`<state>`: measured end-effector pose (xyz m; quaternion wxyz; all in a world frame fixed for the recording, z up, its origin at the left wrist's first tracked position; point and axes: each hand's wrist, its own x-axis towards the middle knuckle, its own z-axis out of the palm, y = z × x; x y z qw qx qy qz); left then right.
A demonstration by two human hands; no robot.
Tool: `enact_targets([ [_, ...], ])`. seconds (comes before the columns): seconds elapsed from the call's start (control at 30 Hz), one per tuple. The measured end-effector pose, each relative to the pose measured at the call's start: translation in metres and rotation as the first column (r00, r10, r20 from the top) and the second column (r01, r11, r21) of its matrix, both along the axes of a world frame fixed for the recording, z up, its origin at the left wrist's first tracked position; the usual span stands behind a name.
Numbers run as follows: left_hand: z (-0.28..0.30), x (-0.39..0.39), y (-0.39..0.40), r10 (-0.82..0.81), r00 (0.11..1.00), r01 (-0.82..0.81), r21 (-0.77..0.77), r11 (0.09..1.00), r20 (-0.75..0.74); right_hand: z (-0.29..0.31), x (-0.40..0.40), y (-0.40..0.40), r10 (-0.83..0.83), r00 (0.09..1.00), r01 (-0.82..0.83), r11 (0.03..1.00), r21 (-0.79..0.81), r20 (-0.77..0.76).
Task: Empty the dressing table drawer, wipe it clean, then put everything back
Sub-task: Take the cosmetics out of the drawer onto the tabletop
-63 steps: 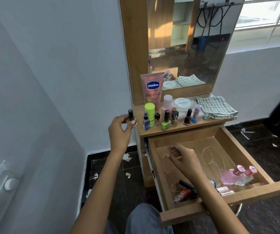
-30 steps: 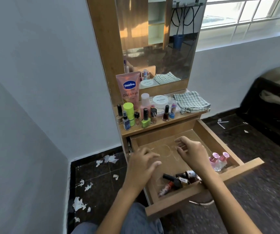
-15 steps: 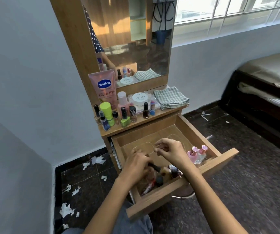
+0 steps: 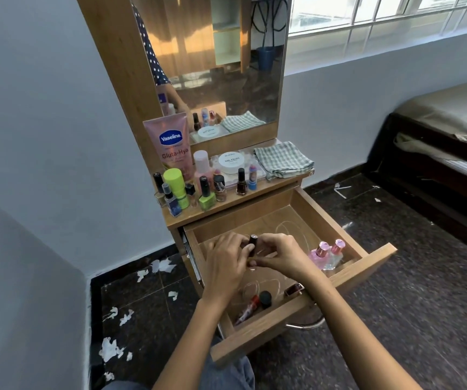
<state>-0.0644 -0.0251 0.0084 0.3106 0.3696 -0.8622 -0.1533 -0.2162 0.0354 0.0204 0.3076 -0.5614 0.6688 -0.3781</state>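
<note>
Two hands meet over the open drawer (image 4: 367,257). The left hand (image 4: 223,263) has its fingers curled round a small dark bottle (image 4: 252,244), held upright with the cap above the knuckles. Just to its right, the right hand (image 4: 280,256) has its fingertips bent in beside the bottle's base; whether they grip it cannot be told. Below the hands, near the drawer front, lie a red tube (image 4: 247,309), a black cap (image 4: 266,298) and a dark bottle on its side (image 4: 294,289). Right of the right hand stand two pink perfume bottles (image 4: 326,256). Judgement: these are light, hard, smooth and probably glass, so breakable; take each by the body, not the cap
</note>
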Motion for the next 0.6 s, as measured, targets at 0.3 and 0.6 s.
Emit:
enact_targets([
  [0.3, -0.006, 0.003, 0.003, 0.086, 0.995, -0.087, -0.025, 0.996, -0.041, -0.003, 0.0, -0.004, -0.116, 0.993, 0.116, 0.993, -0.029, -0.006],
  [0.6, -0.01, 0.005, 0.002, 0.158, 0.984, -0.158, 0.007, 0.987, -0.086, 0.038, 0.034, -0.065, -0.471, 0.881, 0.445, 0.794, -0.415, 0.042],
])
